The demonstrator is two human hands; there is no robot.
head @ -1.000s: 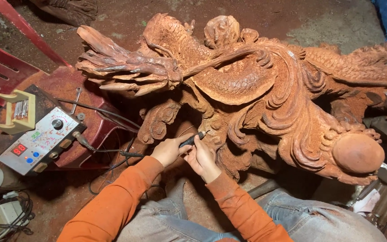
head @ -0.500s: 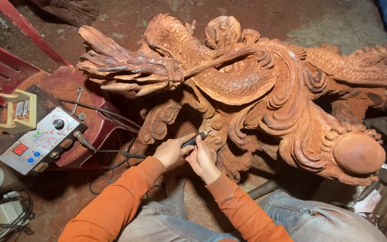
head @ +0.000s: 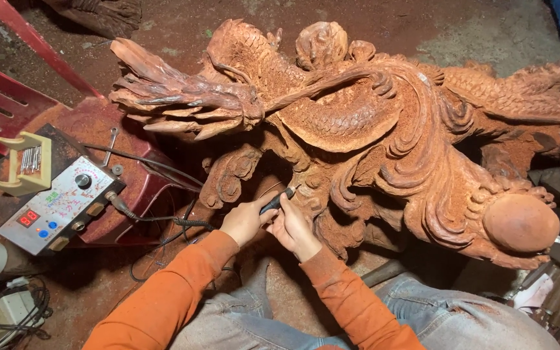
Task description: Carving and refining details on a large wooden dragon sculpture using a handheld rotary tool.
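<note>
Carving [head: 384, 136] was well advanced: big reddish wood dragon-like sculpture lay on its side on the dirt floor [head: 422, 26], in front of the person's knees. Scales on the body, flowing swirls, claws and the round knob at the right end already read as cut and shaped. Surface looked rough and dusty throughout, no polish or finish visible, so I judged detail work and sanding were left.

Work was on a deep recess at the lower middle, under the scaled belly. Left hand [head: 244, 220] had its grip closed around the dark rotary handpiece [head: 279, 201], bit tip at the wood. Right hand [head: 296, 230] was curled against the tool from the other side, steadying it; whether it fully clamped the tool I could not tell.

Cable ran left from the handpiece to a grey control box [head: 56, 204] with a red readout and 1 knob, sitting on a red plastic stool [head: 118, 188]. A cream bit holder [head: 27, 162] stood just beside it.
</note>
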